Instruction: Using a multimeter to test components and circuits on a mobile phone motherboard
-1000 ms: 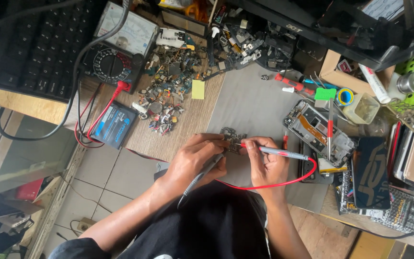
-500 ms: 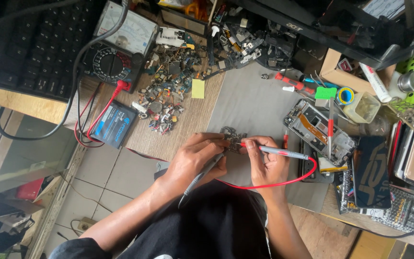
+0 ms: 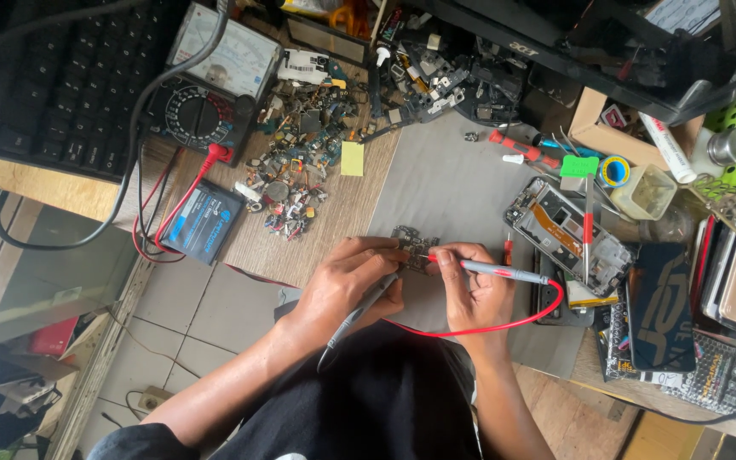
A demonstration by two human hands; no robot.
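Your left hand [image 3: 347, 285] pinches the dark probe [image 3: 359, 313] pen-style, your right hand [image 3: 474, 294] grips the red probe [image 3: 504, 273] likewise. Both tips angle onto the small circuit board [image 3: 411, 243] lying flat on the grey mat [image 3: 462, 187], with fingers closed tight for steady contact.

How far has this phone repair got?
Done: the phone lies opened on the grey mat, its small circuit board taken out. In hand: the left hand and right hand each press a probe onto that board, wired to the meter. Left: the phone is not yet reassembled.

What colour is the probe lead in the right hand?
Red lead, grey probe body; head view.
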